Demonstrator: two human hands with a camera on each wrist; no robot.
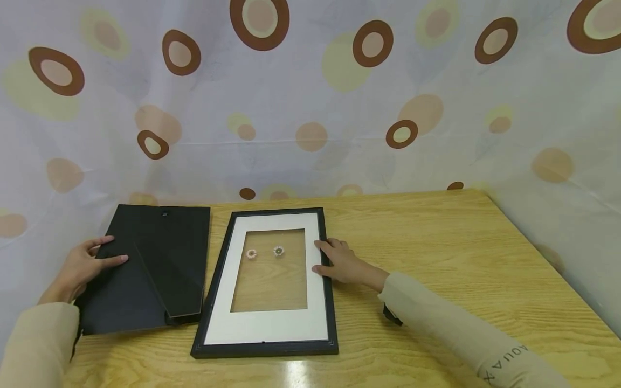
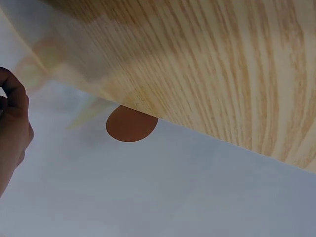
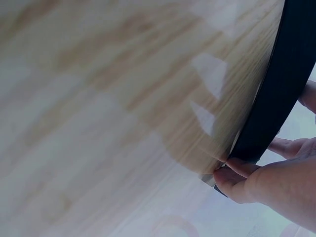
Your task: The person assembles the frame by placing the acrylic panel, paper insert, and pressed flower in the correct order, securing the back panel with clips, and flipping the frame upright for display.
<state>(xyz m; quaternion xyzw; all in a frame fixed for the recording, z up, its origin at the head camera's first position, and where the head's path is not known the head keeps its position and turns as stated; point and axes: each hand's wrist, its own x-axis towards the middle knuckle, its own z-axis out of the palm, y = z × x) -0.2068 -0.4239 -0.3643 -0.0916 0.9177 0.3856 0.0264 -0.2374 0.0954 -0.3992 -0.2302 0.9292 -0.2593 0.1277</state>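
Observation:
My left hand (image 1: 82, 267) grips the left edge of a black picture frame backing board (image 1: 121, 302), with a finger and the thumb lying over its face. The board has a slanting easel leg (image 1: 172, 275) and a small hanger near its top. Beside it lies a black picture frame (image 1: 264, 350) with a white mat (image 1: 267, 327). Through its window show two small daisy-like flowers (image 1: 278, 251). My right hand (image 1: 346, 262) holds the frame by its right side, and in the right wrist view fingertips (image 3: 232, 182) curl at the frame's underside.
The wood-grain table (image 1: 436, 258) stretches to the right of the frame. Behind it hangs a white curtain (image 1: 301, 91) patterned with brown, peach and yellow ovals. The backing board's lower right corner is close against the frame's left side.

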